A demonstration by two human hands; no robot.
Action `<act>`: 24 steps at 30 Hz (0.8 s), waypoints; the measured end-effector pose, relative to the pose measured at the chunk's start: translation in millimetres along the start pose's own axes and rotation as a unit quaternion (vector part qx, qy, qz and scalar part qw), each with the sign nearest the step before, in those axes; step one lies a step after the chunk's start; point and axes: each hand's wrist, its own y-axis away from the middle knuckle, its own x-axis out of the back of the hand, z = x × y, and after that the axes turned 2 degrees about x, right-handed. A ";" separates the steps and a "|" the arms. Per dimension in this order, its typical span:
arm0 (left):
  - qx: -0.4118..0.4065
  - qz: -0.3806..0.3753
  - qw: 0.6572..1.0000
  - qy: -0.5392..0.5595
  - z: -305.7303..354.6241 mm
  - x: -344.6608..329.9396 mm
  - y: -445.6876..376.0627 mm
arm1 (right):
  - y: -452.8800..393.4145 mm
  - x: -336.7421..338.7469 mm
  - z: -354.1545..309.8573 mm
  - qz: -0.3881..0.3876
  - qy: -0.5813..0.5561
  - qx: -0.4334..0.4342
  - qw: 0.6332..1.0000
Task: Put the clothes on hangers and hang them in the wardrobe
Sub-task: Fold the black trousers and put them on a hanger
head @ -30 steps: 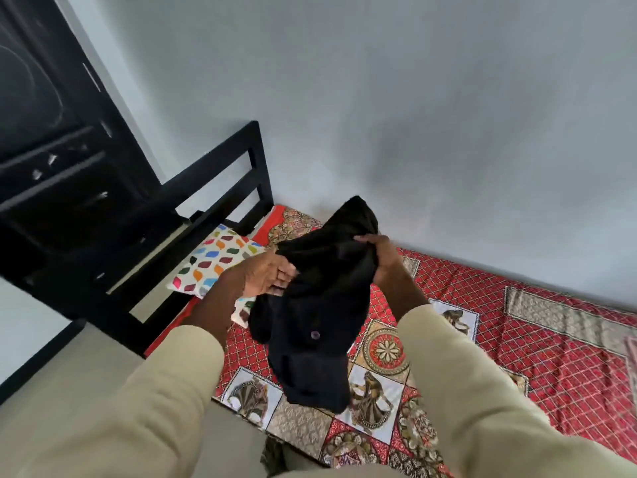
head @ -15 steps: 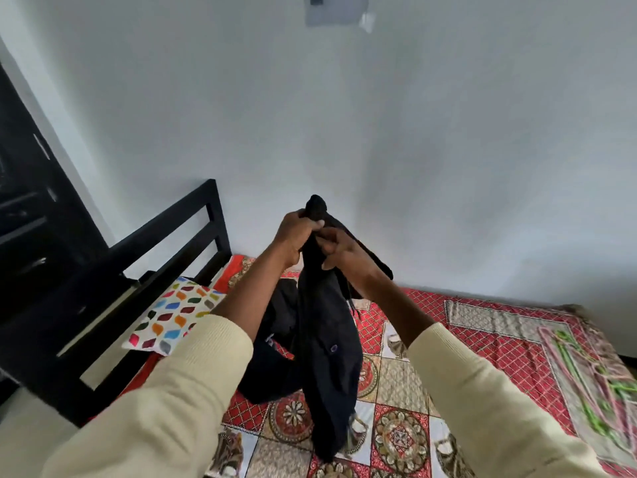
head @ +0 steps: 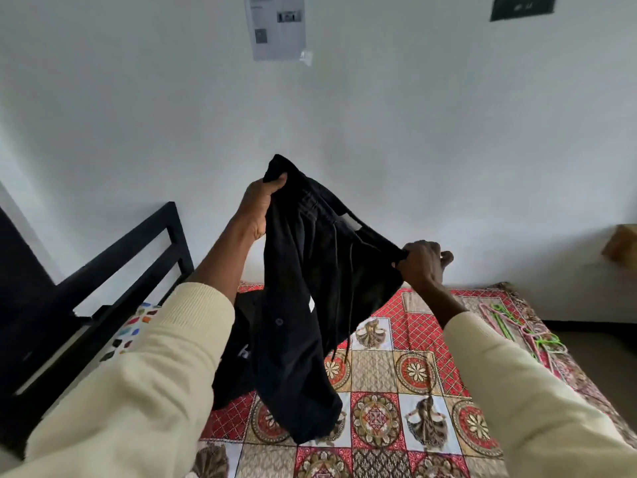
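Headboard [head: 131, 250] far left of the bed [head: 413, 391], pillow [head: 138, 326] just beside it. Left hand [head: 256, 208] up high, fingers curled tight on one end of the black garment [head: 303, 305]. Garment hangs above the bed, stretched btwn both hands. Right hand [head: 422, 262] lower, pinching the other end. Hangers [head: 517, 326] lie at the bed's right edge.

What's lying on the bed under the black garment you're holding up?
Under the black garment, held by left hand and right hand, lies the patterned bedspread and another dark item. Anything directly behind the cloth is hidden.
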 end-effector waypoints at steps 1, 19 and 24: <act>-0.019 0.005 1.000 -0.016 5.5 2.4 -2.0 | -6.5 15.8 3.5 -0.001 -0.018 -0.009 1.000; -0.097 -0.017 0.900 -0.424 -3.6 -140.7 -82.7 | -131.3 221.8 70.7 0.078 -0.451 -0.054 0.887; -0.138 -0.063 0.819 -0.554 -18.6 -181.3 -108.4 | -156.1 246.4 150.5 -0.117 -0.429 -0.078 0.892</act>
